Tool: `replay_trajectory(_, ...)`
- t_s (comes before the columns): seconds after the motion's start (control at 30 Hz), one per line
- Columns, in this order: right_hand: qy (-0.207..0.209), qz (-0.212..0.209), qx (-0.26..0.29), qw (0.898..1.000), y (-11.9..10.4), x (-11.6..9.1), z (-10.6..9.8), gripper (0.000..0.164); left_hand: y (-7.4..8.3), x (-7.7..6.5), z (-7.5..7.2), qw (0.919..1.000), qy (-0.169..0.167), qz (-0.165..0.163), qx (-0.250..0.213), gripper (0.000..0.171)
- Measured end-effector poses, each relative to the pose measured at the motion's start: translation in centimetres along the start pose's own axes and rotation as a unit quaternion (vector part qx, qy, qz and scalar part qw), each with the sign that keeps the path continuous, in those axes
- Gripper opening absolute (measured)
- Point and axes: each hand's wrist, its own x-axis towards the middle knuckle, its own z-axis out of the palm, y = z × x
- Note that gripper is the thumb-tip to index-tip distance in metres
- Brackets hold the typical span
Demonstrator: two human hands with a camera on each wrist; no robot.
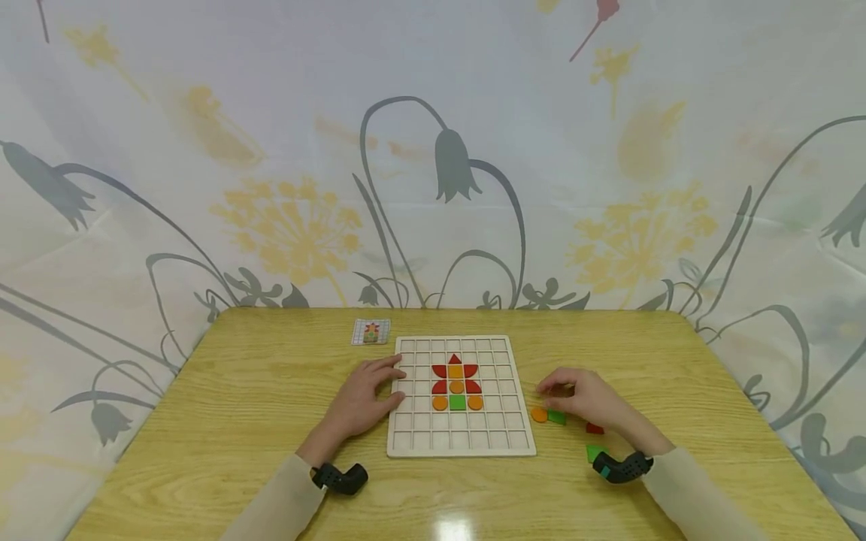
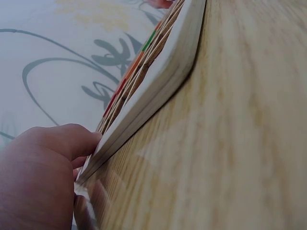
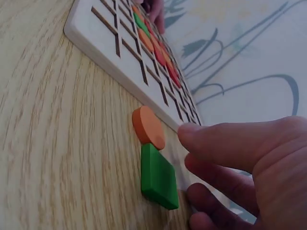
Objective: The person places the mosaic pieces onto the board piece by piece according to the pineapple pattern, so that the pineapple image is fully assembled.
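A wooden grid board lies on the table. On it, red, orange and green pieces form a figure: a red triangle on top, red petal shapes below, then a green square between two orange discs. My left hand rests at the board's left edge, thumb and fingertips on the rim, fingers spread. To the right of the board, my right hand hovers with loosely bent fingers, nothing visible between them. Just beside its fingertips lie a loose orange disc and a green square, edge to edge.
A red piece lies under the right hand, and another green piece is partly hidden by the wrist camera. A small pattern card with a printed figure sits behind the board at left. A flowered cloth hangs behind the table.
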Motion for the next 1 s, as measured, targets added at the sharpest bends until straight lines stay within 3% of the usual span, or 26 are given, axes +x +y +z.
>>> replay_trajectory(0.13,-0.055,-0.014,0.015,0.998,0.25,0.02,-0.17,0.023,0.04,0.01,0.0,1.0,-0.002,-0.003,0.0,0.031)
replay_trajectory(0.33,-0.095,-0.027,0.008,0.995,0.12,0.42,-0.06,0.017,0.05,-0.07,0.03,1.0,-0.002,-0.005,-0.002,0.031)
replay_trajectory(0.7,-0.098,-0.02,0.053,0.994,0.01,0.38,0.0,0.014,0.24,-0.1,-0.08,1.0,-0.002,-0.009,-0.003,0.031)
replay_trajectory(1.0,-0.065,0.033,0.079,0.994,0.28,0.21,-0.05,0.009,0.23,-0.13,0.01,1.0,0.004,-0.003,0.002,0.031)
